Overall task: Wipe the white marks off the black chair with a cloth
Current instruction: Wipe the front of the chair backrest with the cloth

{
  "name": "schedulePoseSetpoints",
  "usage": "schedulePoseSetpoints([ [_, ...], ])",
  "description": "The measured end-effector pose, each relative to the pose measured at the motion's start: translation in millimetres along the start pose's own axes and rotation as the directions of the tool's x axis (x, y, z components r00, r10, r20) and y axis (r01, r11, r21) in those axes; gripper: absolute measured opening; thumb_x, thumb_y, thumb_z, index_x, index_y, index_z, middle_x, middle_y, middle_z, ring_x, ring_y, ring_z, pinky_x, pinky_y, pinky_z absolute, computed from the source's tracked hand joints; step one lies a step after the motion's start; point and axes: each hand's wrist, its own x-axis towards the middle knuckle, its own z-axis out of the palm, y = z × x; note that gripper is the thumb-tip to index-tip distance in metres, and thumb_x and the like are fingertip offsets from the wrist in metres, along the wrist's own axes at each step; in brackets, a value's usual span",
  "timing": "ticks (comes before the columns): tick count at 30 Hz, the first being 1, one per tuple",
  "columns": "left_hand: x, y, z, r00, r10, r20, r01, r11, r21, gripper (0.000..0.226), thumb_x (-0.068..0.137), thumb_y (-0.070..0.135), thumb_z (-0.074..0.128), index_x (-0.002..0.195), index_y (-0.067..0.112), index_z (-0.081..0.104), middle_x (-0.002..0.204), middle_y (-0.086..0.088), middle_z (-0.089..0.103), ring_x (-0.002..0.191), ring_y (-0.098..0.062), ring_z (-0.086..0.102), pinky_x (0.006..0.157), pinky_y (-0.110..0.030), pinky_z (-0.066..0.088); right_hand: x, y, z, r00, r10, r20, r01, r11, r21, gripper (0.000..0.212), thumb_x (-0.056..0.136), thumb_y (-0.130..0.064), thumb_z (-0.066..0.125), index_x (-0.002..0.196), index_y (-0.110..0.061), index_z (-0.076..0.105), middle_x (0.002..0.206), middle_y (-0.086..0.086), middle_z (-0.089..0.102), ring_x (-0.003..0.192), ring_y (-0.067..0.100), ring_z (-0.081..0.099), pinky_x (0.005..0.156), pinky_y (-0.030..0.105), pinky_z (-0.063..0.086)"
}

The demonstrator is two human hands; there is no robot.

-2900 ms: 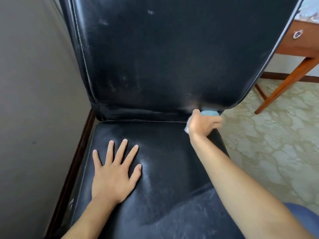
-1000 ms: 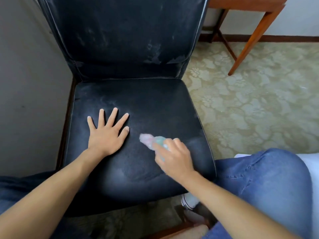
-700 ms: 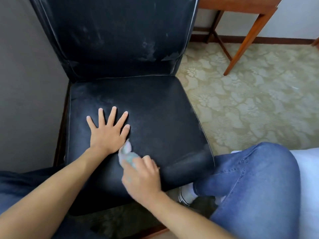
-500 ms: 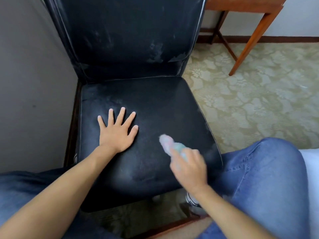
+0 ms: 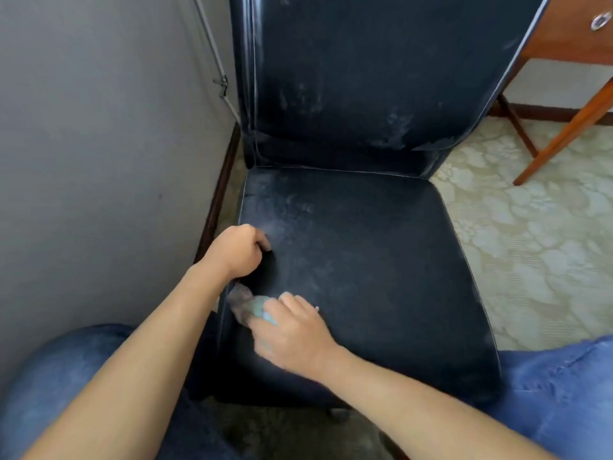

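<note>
The black leather chair [image 5: 381,247] fills the middle of the view, seat toward me and backrest upright. Faint white marks [image 5: 396,129] smear the lower backrest, and more dust the seat's far left part. My right hand [image 5: 292,333] presses a small pale blue cloth [image 5: 252,305] onto the seat's near left edge; the cloth is blurred. My left hand [image 5: 237,250] rests just beyond it on the seat's left edge, fingers curled into a loose fist with nothing visible in it.
A grey wall [image 5: 99,161] with a dark skirting board runs close along the chair's left side. A wooden desk [image 5: 570,34] with slanted legs stands at the back right on a pale patterned floor [image 5: 530,234]. My knees in blue jeans [image 5: 560,393] flank the seat's front.
My right hand swept the cloth from the seat's front right to its near left edge. My left hand went from flat with spread fingers to a curled fist at the left edge.
</note>
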Motion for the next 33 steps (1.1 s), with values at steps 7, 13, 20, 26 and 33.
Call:
schedulePoseSetpoints([
  [7,-4.7,4.3,5.9,0.988,-0.138,-0.073,0.114,0.957,-0.266,0.054,0.096,-0.001,0.043,0.146,0.016,0.055,0.143,-0.005,0.064,0.135,-0.027,0.056,0.112,-0.031,0.041,116.7,156.2,-2.8,0.935,0.345,0.083,-0.318,0.918,-0.236,0.058,0.093,-0.021,0.05,0.135,-0.061,0.051,0.087,0.003,0.05,0.075,0.031,0.048,0.064,0.041,0.049],
  [13,-38.6,78.7,70.6,0.975,-0.209,0.07,0.184,0.947,0.262,0.088,0.103,0.069,0.021,0.166,0.013,-0.005,0.172,-0.022,-0.015,0.156,-0.049,-0.016,0.125,-0.061,-0.005,37.8,247.0,-45.7,0.805,0.59,-0.068,-0.585,0.767,-0.263,0.053,0.096,-0.028,0.058,0.144,-0.048,0.051,0.092,0.004,0.046,0.08,0.027,0.043,0.06,0.039,0.052],
  [20,-25.4,73.0,102.9,0.991,-0.124,-0.052,0.134,0.944,0.3,0.099,0.092,0.084,0.009,0.167,0.02,0.01,0.174,-0.021,0.002,0.157,-0.051,-0.006,0.12,-0.071,-0.005,-3.0,225.1,-54.6,0.802,0.589,-0.096,-0.593,0.766,-0.248,0.04,0.087,-0.024,0.073,0.126,-0.03,0.069,0.089,0.005,0.052,0.076,0.027,0.045,0.056,0.035,0.047],
  [26,-1.8,67.5,77.9,0.998,-0.046,-0.046,0.059,0.937,0.345,0.07,0.1,0.061,-0.001,0.166,0.04,0.0,0.176,0.003,-0.006,0.16,-0.038,-0.008,0.124,-0.065,0.003,-53.3,201.0,-88.5,0.84,0.522,0.147,-0.513,0.853,-0.1,0.037,0.089,-0.03,0.06,0.122,-0.047,0.062,0.093,-0.009,0.041,0.085,0.019,0.041,0.061,0.032,0.047],
  [33,-42.5,197.0,139.9,0.978,0.036,0.207,-0.117,0.912,0.394,0.105,0.089,0.09,0.012,0.163,0.021,-0.017,0.168,0.0,-0.033,0.154,-0.047,-0.026,0.114,-0.077,-0.006,-67.5,228.1,-179.1,0.948,0.307,-0.083,-0.317,0.893,-0.32,0.035,0.079,-0.015,0.057,0.1,-0.037,0.074,0.093,-0.005,0.049,0.08,0.022,0.043,0.069,0.035,0.043],
])
